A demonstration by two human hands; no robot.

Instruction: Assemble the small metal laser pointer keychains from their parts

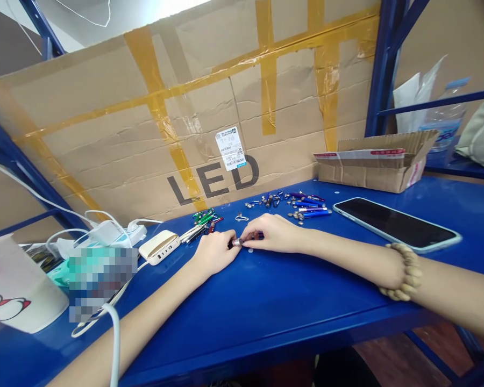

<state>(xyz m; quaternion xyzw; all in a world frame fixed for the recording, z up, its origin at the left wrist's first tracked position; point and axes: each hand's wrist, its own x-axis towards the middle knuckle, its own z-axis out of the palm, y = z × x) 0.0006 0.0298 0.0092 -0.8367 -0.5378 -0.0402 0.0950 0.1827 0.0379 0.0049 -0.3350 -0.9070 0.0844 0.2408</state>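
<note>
A blue metal table [290, 328] runs across the view, and a large cardboard sheet [105, 107], patched with yellow tape and printed "LED", stands along its far side, beyond the grip. Blue shelf posts [383, 70] frame the sheet. The table's near edge runs well toward the person from the grip, and both forearms cross it. Far to the right of the grip sits an open cardboard box [371, 174], with a phone [395, 223] lying nearer, just right of the right forearm. To the left are a paper cup [22, 285], a white charger [105, 233] with its cables, and a cream power bank [158, 247] near the left grip.

Beyond the grip, a loose spread of blue pens [310, 209] and metal parts lies on the table, with a small bunch of green pens [204, 216] further left and a small metal clip [242, 217] just past the fingertips.

The left grip [214, 253] and right grip [272, 234] come together at the middle of the table, both pinched on a small metal tube [237, 242]. Its long axis lies nearly level, running left to right, with a dark part showing toward the right grip. The tube sits between the two sets of fingertips, just above the table.
</note>
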